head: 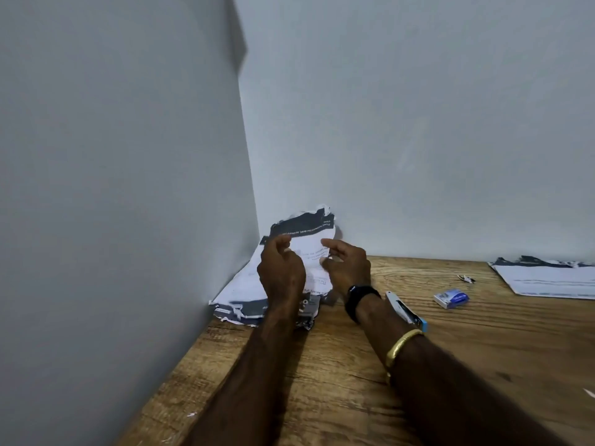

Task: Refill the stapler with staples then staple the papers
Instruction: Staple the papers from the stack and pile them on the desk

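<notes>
Both hands were up in the far-left corner of the wooden table [338, 375], where its left edge met the left wall [112, 188] and its far edge met the back wall [418, 123]; I saw almost no spare room there. The left hand [281, 272] and right hand [347, 268] were curled on either side of a raised, torn sheet [307, 235] from the pile of papers [244, 294] heaped in that corner. The left hand's fingers were bent onto the sheet's edge, the right hand's fingers hooked beside it, thumb and fingers apart; whether either truly pinched the paper, I could not tell.

The stapler [406, 311], white with a blue end, lay on the table just behind the right forearm, untouched. Right of it, well apart, sat one small blue-and-white staple box [451, 298]; whether it was open, and what it held, I could not make out. A second paper stack [547, 280] lay at the far-right edge. The middle and near table lay open for moving.

Count: two hands, one stapler, one box, two paper heaps.
</notes>
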